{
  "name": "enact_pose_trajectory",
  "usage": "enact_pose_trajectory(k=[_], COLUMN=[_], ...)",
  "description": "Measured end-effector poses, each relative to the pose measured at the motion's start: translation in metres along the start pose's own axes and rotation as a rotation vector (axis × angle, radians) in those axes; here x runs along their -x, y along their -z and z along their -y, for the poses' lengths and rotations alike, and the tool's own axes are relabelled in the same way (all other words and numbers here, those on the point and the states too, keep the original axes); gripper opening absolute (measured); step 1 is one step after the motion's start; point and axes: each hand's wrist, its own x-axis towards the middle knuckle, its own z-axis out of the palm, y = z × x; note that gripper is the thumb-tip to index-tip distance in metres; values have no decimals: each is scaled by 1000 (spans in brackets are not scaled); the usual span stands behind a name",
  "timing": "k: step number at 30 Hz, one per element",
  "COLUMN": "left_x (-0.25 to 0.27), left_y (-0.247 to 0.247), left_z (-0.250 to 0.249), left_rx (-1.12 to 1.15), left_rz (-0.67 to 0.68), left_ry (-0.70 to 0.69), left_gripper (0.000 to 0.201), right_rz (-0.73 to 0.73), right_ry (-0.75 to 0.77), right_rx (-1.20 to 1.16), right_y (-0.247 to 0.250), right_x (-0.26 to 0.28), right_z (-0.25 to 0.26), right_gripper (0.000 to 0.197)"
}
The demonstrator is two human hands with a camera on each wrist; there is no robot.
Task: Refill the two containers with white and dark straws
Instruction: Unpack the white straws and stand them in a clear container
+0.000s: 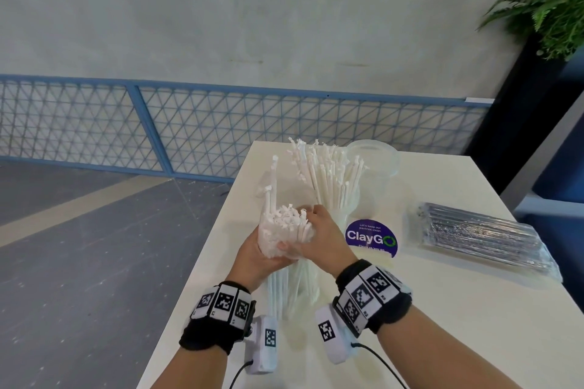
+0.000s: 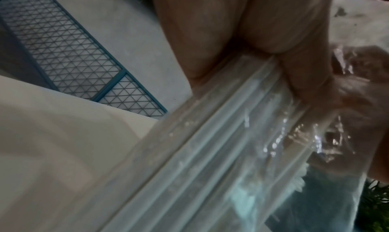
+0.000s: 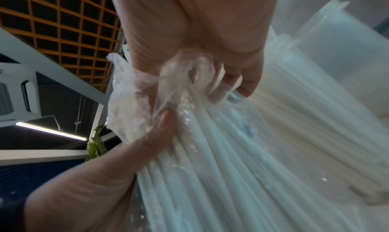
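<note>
A clear plastic bag of white straws [image 1: 286, 227] stands upright near the table's left edge, with two straws poking higher. My left hand [image 1: 268, 251] grips the bag from the left. My right hand [image 1: 311, 226] pinches the bag's bunched film [image 3: 183, 72] near its top. Just behind, a clear container [image 1: 339, 215] holds several white straws [image 1: 328, 170] fanned upward. A second clear container [image 1: 377, 161] stands empty beside it. A sealed pack of dark straws [image 1: 480, 237] lies flat at the right. In the left wrist view the bagged straws [image 2: 221, 144] run under my fingers [image 2: 294, 65].
The white table [image 1: 442, 325] has its left edge close beside my left hand. A purple ClayGo sticker [image 1: 371, 238] lies between the containers and the dark pack. A blue mesh railing [image 1: 189, 126] and a potted fern [image 1: 556, 9] stand beyond.
</note>
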Motion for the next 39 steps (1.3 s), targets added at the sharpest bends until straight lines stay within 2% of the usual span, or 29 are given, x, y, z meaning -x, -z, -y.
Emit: enact_pose_trajectory(k=[4,7,10,12,18,22,23,25,26,27,29,31,34,36,39], left_x=[0,-1,-3,-4,-9,-12,-12,-11,-11,-11,-9,-9,-9,-10,-10], left_y=[2,1,0,-1,-1,0,-1,-5,-6,-8,-11,-11,-12,-13,-15], left_z=[1,2,4,7,12,14,14,12,12,11,10,10,8,7,5], left_rx=[5,-5,5,-10,-69,-59,-47,-32,-33,-39,-59,-86,-117,-133,-130], left_rz=[-23,-35,-54,-76,-104,-97,-92,-88,-89,-85,-74,-65,-64,-65,-58], left_ry=[-11,-6,18,30,76,129,135,135,131,118,84,55,34,28,30], left_gripper=[61,58,52,48,44,43,42,39,38,38,39,40,39,37,38], right_rz=[-52,-107,-218,-281,-324,-400,-391,-412,-437,-458,-458,-400,-398,-415,-364], right_ry=[43,57,56,65,140,75,69,82,74,60,5,-93,-215,-237,-217], right_rx=[-114,-167,-244,-302,-356,-476,-517,-578,-609,-648,-643,-558,-533,-605,-678], right_y=[-7,-14,-12,-6,17,48,55,65,68,70,72,68,57,54,53], right_x=[3,5,3,-1,-4,-10,-11,-15,-17,-18,-18,-15,-9,-7,-9], right_z=[-6,-9,-7,-2,17,43,50,56,53,50,38,24,12,10,10], right_gripper=[39,44,40,46,36,10,11,29,31,27,8,23,18,20,27])
